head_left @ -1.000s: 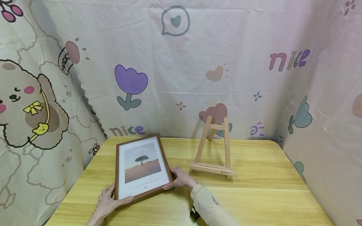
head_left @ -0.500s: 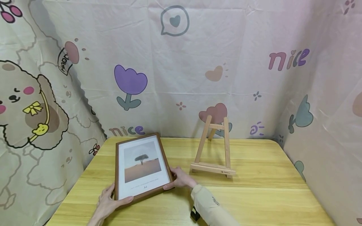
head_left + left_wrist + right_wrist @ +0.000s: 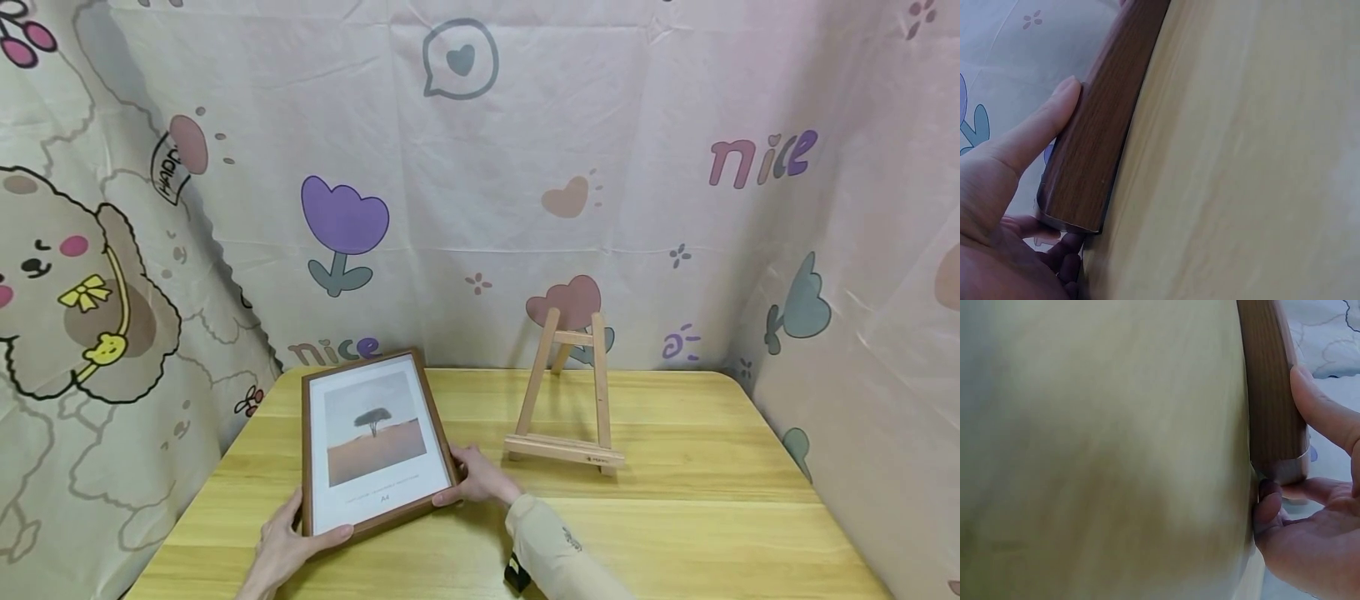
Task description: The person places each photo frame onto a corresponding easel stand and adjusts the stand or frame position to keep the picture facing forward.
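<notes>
A brown wooden picture frame [image 3: 380,440], holding a print of a lone tree, lies slanted on the left side of the table. My left hand [image 3: 283,542] grips its near left corner, thumb over the front edge and fingers around the side. At the near right corner my right hand [image 3: 476,479] holds the frame the same way. Each wrist view shows the frame's side edge, with the left thumb [image 3: 1065,94] and the right thumb [image 3: 1316,403] on its front rim. Some fingertips tuck under the corners. To the right stands a small wooden easel [image 3: 564,447], apart from both hands.
The light wood-grain table [image 3: 697,517] extends right of the easel. A patterned cloth [image 3: 480,200] hangs behind and along both sides. A black object [image 3: 516,573] shows at the right sleeve's cuff.
The frame's far end has risen slightly and shifted a little left. Both hands keep their hold on the near corners. The easel stays put; the head view has shifted slightly.
</notes>
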Demonstrator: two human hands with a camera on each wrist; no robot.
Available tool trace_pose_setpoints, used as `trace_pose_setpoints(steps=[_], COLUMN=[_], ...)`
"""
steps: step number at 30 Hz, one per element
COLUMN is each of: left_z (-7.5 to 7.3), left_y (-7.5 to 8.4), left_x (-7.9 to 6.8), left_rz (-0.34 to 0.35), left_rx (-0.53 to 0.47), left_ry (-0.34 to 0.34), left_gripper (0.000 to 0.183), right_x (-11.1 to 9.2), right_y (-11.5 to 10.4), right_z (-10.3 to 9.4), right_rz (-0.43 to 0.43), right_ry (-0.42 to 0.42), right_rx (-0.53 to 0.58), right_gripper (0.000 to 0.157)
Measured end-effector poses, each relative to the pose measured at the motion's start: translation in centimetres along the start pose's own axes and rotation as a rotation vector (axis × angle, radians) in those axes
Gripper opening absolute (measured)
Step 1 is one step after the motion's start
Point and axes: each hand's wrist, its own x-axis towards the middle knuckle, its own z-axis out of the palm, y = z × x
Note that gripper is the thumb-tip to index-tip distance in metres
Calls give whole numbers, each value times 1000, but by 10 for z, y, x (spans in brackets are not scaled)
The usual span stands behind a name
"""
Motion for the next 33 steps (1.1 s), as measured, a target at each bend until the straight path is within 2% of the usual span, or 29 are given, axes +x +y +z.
trace_pose_setpoints(steps=[6, 15, 24, 33], left_z=[0, 1, 3, 4], left_y=[0, 1, -1, 2], left_x=[0, 0, 1, 0], left_rz=[22, 31, 103, 127], left_rx=[-7, -36, -106, -75], left_ry=[9, 5, 23, 50], left_gripper=[127, 127, 123, 129], right_x=[3, 3, 5, 8], right_y=[2, 3, 2, 3], right_z=[0, 3, 5, 3], right_rz=[-82, -101, -95, -158], right_ry=[-1, 32, 68, 94], right_rx=[11, 9, -8, 83], right_gripper=[78, 84, 92, 90])
